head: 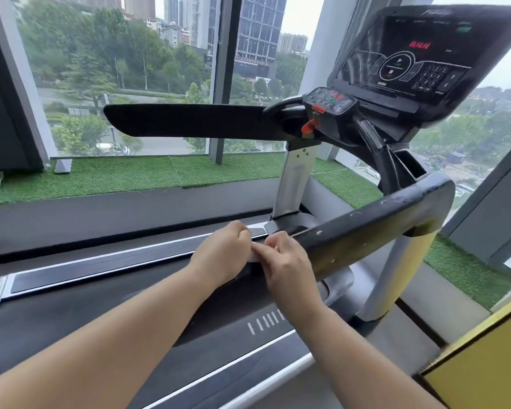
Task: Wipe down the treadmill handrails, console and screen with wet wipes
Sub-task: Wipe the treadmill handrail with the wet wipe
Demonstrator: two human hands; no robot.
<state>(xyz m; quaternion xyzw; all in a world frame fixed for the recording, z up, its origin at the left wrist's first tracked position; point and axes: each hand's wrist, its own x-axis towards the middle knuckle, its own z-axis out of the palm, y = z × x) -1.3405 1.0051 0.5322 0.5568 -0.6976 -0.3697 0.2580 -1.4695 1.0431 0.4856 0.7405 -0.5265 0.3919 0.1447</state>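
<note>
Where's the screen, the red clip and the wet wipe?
screen (419,54), head view, middle of the dark display.
red clip (309,126), head view, on its red body.
wet wipe (255,252), head view, on the white strip that shows.

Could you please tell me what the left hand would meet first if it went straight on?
Probably the right hand, which pinches the same wet wipe just ahead of the left hand; the near handrail lies beyond, though depth is unclear.
</note>
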